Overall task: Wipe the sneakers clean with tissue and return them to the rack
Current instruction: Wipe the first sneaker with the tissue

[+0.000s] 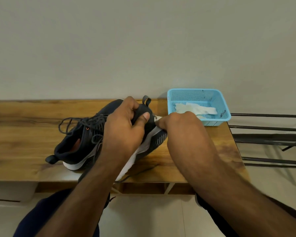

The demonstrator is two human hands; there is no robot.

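Sneaker (pixel 150 127) at 12 o'clock was mid-wipe, left hand (pixel 125 127) gripping its heel, right hand (pixel 181 127) pinching tissue (pixel 158 118) against it; second sneaker (pixel 79 144) and racking remained.

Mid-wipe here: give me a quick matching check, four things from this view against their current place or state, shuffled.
Things:
1. left hand
2. right hand
3. blue basket
4. second sneaker

States:
A. holds spare tissue
B. grips the tilted sneaker's heel
C. rests untouched on the wooden shelf
D. presses tissue against the heel

Pairs: 1-B, 2-D, 3-A, 4-C
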